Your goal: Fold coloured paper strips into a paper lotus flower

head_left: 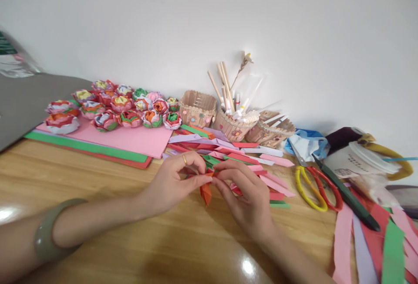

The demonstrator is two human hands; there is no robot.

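Note:
My left hand, with a ring on one finger, pinches an orange folded paper piece between thumb and fingertips. From the other side my right hand grips the same paper piece, its fingertips almost meeting the left thumb. A pointed orange part hangs below the fingers, and a bit of green paper shows just above them. Behind both hands lies a loose heap of folded paper strips in red, pink, purple, white and green. How the held piece is folded inside the fingers is hidden.
Folded paper flowers stand on pink paper sheets at left. Craft-stick baskets line the wall, one holding sticks and pens. Scissors, a dark green cutter, a white lidded tub and uncut strips lie at right.

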